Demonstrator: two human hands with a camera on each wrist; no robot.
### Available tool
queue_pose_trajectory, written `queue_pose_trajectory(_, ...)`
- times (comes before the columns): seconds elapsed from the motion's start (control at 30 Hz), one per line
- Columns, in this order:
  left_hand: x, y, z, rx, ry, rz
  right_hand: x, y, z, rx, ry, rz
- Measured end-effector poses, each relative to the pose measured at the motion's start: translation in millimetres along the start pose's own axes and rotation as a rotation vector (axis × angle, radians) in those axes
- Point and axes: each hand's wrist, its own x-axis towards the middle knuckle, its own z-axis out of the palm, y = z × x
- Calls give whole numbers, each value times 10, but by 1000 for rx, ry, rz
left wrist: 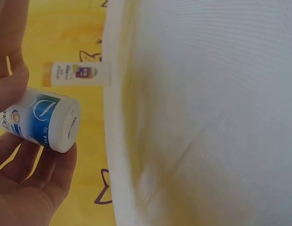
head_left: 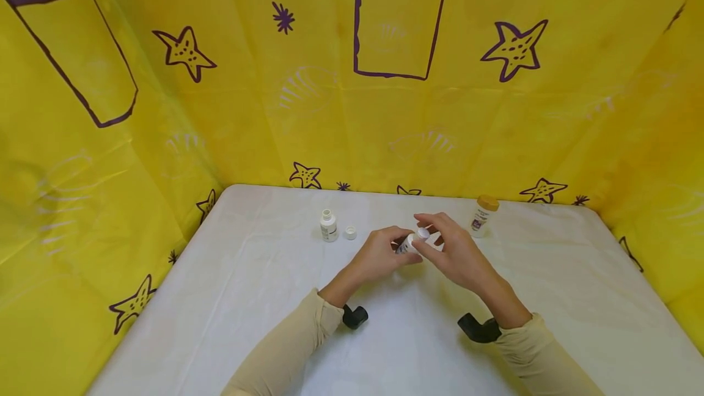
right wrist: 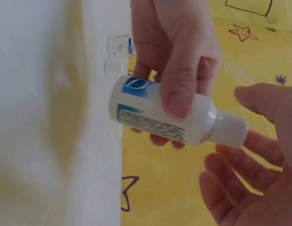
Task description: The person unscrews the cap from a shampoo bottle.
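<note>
In the head view my left hand [head_left: 379, 253] grips a small white Dove bottle [right wrist: 150, 117], tilted and above the table. Its blue label and round base [left wrist: 70, 128] face the left wrist camera. A white cap [right wrist: 231, 129] sits on the bottle's neck. Around that cap is my right hand [head_left: 459, 255], fingers loosely bent. In the right wrist view its thumb [right wrist: 256, 99] stands apart from the cap, while a fingertip is right at the cap's end.
An uncapped white bottle [head_left: 329, 227] stands at the back of the white table [head_left: 264, 261], with a loose white cap [head_left: 350, 233] beside it. Farther right stands a white bottle with an orange-yellow cap [head_left: 487, 202]. Yellow patterned cloth [head_left: 330, 127] surrounds the table.
</note>
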Motion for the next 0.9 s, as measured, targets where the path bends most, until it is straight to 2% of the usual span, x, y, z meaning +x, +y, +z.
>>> queue_pose_trajectory(0.17, -4, 23, -11, -12, 0, 22, 1, -31, 20, -63, 49, 132)
queue_pose_trajectory(0.3, -13, 34, -12, -30, -10, 32, -6, -45, 25, -88, 71, 173)
queue_pose_trajectory(0.6, -49, 81, -19, -21, -20, 38, 20, -75, -52, -56, 29, 138)
queue_pose_trajectory(0.9, -63, 102, -48, -30, -32, 28, 31, -86, -121, -25, -71, 21)
